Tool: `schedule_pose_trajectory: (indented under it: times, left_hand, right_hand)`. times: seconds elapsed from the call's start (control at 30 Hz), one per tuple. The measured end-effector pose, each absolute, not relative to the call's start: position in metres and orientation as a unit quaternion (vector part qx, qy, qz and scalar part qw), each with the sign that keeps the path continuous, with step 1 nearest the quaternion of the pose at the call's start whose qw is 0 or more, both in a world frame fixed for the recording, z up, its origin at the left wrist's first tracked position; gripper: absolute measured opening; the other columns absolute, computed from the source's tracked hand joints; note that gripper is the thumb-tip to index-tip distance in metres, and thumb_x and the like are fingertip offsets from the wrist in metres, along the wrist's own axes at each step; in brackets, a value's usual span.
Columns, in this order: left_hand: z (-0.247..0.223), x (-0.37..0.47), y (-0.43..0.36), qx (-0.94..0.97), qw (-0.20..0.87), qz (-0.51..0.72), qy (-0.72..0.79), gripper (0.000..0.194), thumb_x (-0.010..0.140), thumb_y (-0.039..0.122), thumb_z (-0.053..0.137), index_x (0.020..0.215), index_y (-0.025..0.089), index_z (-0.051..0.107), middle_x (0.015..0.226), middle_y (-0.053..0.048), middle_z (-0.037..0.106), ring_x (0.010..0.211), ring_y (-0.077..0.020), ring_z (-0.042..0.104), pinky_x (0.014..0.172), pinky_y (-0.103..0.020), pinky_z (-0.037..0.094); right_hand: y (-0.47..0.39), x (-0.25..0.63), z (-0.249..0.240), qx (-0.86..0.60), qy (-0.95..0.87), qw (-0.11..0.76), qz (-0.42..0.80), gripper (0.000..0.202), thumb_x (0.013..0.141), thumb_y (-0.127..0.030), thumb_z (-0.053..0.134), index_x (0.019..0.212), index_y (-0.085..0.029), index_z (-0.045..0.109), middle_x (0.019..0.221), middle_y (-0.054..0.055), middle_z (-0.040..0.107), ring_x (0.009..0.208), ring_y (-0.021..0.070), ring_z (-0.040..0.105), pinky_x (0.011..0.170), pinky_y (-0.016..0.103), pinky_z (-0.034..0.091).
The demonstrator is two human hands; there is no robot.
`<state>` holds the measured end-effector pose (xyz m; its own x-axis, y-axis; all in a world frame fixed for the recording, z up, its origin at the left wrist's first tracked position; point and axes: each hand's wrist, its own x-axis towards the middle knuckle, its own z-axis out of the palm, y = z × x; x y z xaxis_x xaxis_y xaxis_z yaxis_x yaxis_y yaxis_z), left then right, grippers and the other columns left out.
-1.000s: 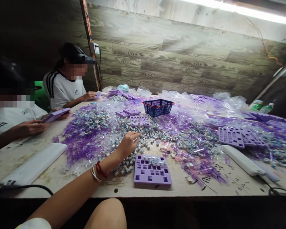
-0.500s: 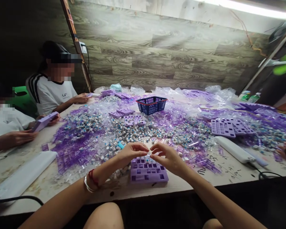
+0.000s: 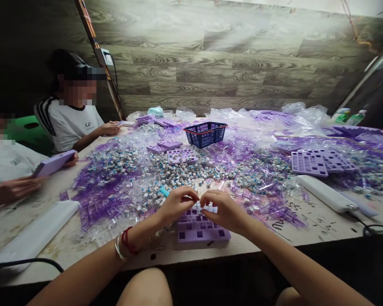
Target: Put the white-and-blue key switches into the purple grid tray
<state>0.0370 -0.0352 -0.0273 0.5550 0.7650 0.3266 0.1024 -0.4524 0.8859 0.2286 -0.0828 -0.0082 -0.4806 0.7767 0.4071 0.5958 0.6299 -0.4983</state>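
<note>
Over a purple panel with rows of square holes [image 3: 204, 236], both of my hands are bent close together. My left hand [image 3: 178, 206] has its fingers curled with the tips drawn together; what they hold, if anything, is too small to name. My right hand [image 3: 225, 208] faces it, fingers bent and pinched over the panel's far part, their contents hidden. Small transparent pieces [image 3: 210, 207] show between the hands at the panel's back rows. A light-blue stick-like item [image 3: 164, 191] lies just beyond my left hand.
Heaped small white-and-blue parts [image 3: 185, 176] and purple transparent plastic pieces [image 3: 97, 208] spread over the table. A dark basket [image 3: 206, 135] stands behind them. White elongated devices with cables [image 3: 327, 193] lie right and left [image 3: 38, 233]. Two people [image 3: 75, 114] sit at left, holding purple panels [image 3: 55, 163].
The view has shifted slightly, showing less of the right side. My hands have come down closer over the panel; the small whitish piece seen between my fingertips no longer shows there.
</note>
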Motion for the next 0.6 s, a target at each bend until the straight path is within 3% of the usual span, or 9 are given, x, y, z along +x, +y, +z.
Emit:
schedule_pose_trajectory:
  times: [0.13, 0.37, 0.6]
  left_hand:
    - [-0.024, 0.035, -0.035, 0.784, 0.337, 0.414, 0.316, 0.019, 0.072, 0.006, 0.046, 0.076, 0.014, 0.063, 0.084, -0.006, 0.061, 0.084, -0.016, 0.057, 0.073, -0.025, 0.046]
    - [-0.024, 0.036, -0.037, 0.82, 0.251, 0.426, 0.288, 0.017, 0.079, 0.004, 0.048, 0.077, 0.015, 0.062, 0.084, -0.005, 0.059, 0.082, -0.0145, 0.056, 0.075, -0.025, 0.044]
    - [-0.023, 0.035, -0.039, 0.841, 0.187, 0.442, 0.251, 0.021, 0.084, 0.001, 0.045, 0.088, 0.015, 0.06, 0.093, -0.005, 0.058, 0.09, -0.0134, 0.055, 0.081, -0.023, 0.045]
  right_hand:
    - [-0.087, 0.223, -0.011, -0.346, -0.892, 0.25, 0.144, 0.022, 0.073, -0.007, 0.067, 0.09, -0.02, 0.065, 0.091, 0.004, 0.069, 0.091, 0.0208, 0.059, 0.081, 0.032, 0.048]
    - [-0.081, 0.207, -0.011, -0.307, -0.914, 0.235, 0.121, 0.019, 0.078, -0.003, 0.058, 0.084, -0.019, 0.067, 0.089, 0.005, 0.07, 0.089, 0.0196, 0.061, 0.088, 0.034, 0.046]
    - [-0.077, 0.216, 0.001, -0.389, -0.863, 0.285, 0.148, 0.024, 0.079, 0.001, 0.051, 0.087, -0.019, 0.062, 0.086, 0.004, 0.067, 0.078, 0.0168, 0.061, 0.07, 0.028, 0.047]
